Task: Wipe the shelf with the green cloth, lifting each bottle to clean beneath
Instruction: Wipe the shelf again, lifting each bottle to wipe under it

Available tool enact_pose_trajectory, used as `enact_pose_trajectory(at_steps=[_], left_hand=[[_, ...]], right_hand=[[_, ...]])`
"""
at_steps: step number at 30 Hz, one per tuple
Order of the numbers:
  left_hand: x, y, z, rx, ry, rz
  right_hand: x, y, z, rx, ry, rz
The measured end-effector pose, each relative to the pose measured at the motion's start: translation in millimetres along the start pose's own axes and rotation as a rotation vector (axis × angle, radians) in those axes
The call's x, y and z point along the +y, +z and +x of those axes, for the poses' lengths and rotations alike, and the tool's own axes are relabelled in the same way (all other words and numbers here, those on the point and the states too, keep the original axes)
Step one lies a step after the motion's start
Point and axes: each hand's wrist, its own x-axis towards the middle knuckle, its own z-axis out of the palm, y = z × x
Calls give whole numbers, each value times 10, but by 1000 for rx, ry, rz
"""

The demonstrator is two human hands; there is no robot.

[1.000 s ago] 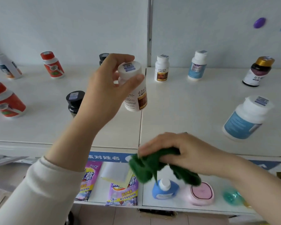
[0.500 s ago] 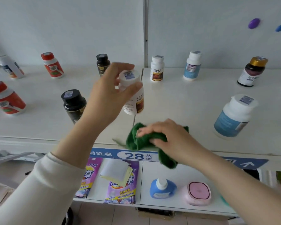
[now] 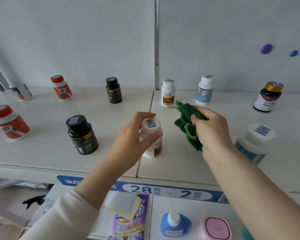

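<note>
Fuzzy green cloth (image 3: 185, 122) bunched at the middle of the glossy white shelf (image 3: 42, 153).
My right grip (image 3: 211, 134) clutches it, knuckles up, just beside 1 smooth cylindrical white bottle (image 3: 153, 146); my left grip (image 3: 133, 142) wraps that bottle's flat cap, thumb in front, near the shelf's front edge.

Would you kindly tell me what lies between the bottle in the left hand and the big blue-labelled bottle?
The right hand, holding the green cloth, lies between the held bottle and the blue-labelled bottle, as the head view shows.

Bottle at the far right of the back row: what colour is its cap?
Gold cap on the dark, white-labelled bottle; best in head view.
</note>
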Motion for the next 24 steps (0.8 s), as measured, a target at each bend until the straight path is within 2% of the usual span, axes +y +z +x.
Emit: enact_pose_trajectory(at_steps=[4,6,9,11,14,18,24], left_hand=[[56,-157,127,-102,1,60],[108,-315,412,-69,49,78],[154,-423,1105,-57,55,119],[134,-331,1550,-149,47,268],[36,-123,1993,-318,133,465],[-95,-23,2302,-415,192,411],[-176,-243,2602,-396,177,373]], right_hand=[[-55,161,346,78,92,86],[-66,214,491,98,183,179],[-47,308,723,149,241,171],[-36,377,849,189,233,145],[35,445,998,222,196,99],[177,475,1198,248,183,24],[233,732,1500,292,92,-232]])
